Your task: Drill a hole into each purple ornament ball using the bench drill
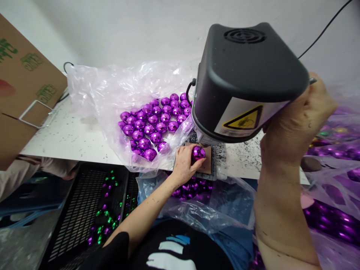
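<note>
My left hand [185,163] is closed around the side of a shiny purple faceted ball [199,152], thumb in front and fingers behind. The ball sits on a brown pad [207,165] at the base of a black press-like machine [253,67], right under its head. High on the machine's right side, my right hand [305,112] is wrapped round a lever [312,80]; only its metal tip shows. Many more purple faceted balls [153,120] lie in a clear plastic bag [112,86] left of the machine.
A cardboard box [25,78] stands at the left end of the white table [70,138]. Below is a black crate [70,213] with green and purple beads. Bagged purple balls [194,189] hang at my lap, more lie at right. Dark specks litter the tabletop. Another person's sleeve [14,176] shows at left.
</note>
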A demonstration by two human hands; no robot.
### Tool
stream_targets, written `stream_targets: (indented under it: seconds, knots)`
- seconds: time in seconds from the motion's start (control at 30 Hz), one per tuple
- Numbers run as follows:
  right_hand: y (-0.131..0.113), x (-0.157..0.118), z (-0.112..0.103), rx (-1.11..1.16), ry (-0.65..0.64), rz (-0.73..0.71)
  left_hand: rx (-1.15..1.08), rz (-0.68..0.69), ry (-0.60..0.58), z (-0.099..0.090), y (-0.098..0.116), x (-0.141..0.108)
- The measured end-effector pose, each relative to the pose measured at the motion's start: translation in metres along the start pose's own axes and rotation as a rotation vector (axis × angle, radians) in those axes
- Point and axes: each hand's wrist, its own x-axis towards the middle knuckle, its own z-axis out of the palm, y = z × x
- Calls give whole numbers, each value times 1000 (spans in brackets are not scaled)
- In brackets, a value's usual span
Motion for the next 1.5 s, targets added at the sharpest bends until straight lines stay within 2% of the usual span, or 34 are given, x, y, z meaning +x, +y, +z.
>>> stream_targets:
  seconds: [0.13,0.33,0.5,0.73,1.03,1.27,1.4,1.5]
  knots:
    - [-8,-8,-11,25,-53,45,-1,-10,-8,0,-1,0]
    - [-15,-66,-42,-277,-91,-164,-7,-23,-18,1,-1,-1]
    - [-3,-99,-45,-273,-96,-308,-11,-29,-20,0,-1,0]
    - [3,-107,-37,-292,-44,-275,-32,-21,-18,-1,1,0]
    - [19,-114,-27,-215,83,-319,-27,-20,-17,0,-1,-1]
    - [23,-122,-26,-220,75,-247,-16,-27,-3,1,-1,0]
    - [34,-134,-27,-238,2,-219,-33,-17,11,0,0,0]
    - [31,-130,-26,-207,37,-244,-25,-21,16,0,1,-1]
